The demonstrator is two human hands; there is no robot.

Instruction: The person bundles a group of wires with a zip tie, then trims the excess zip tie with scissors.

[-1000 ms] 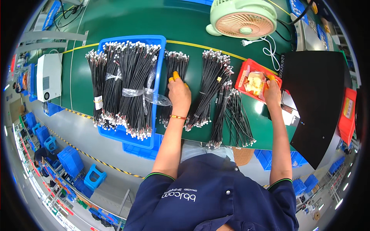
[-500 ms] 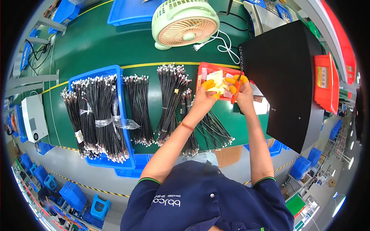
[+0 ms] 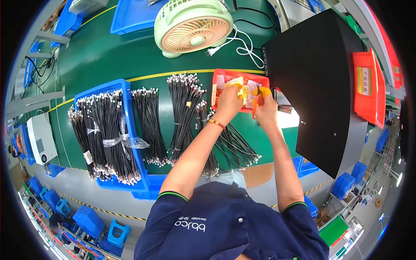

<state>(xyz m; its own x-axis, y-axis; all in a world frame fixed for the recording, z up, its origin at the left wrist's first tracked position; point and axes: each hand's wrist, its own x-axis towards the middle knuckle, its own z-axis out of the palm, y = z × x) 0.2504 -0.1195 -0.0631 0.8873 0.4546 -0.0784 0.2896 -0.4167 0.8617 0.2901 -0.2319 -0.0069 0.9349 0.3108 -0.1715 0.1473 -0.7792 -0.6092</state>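
Yellow finger covers are on the fingertips of both my hands. My left hand [image 3: 229, 103] reaches into a small red tray [image 3: 214, 93], its fingers closed on a pale yellow sheet [image 3: 245, 96]; how much they grip is partly hidden. A pair of scissors with orange handles [image 3: 255, 108] is in my right hand [image 3: 267, 112], at the tray's right side, blades pointing away from me. White and pinkish pieces lie in the tray. Left of it, several bundles of black cables [image 3: 182, 112] with white connectors lie on the green table [image 3: 130, 56].
More cable bundles fill a blue tray [image 3: 138, 162] at the left. A green fan [image 3: 195, 30] with a white power cord [image 3: 248, 47] stands beyond the red tray. To the right rises a large black box [image 3: 312, 86], with a red bin [image 3: 369, 89] at its far side.
My left hand has lowered into the red tray with the yellow sheet, and my right hand with the scissors has moved apart from it. The whole view has shifted slightly.
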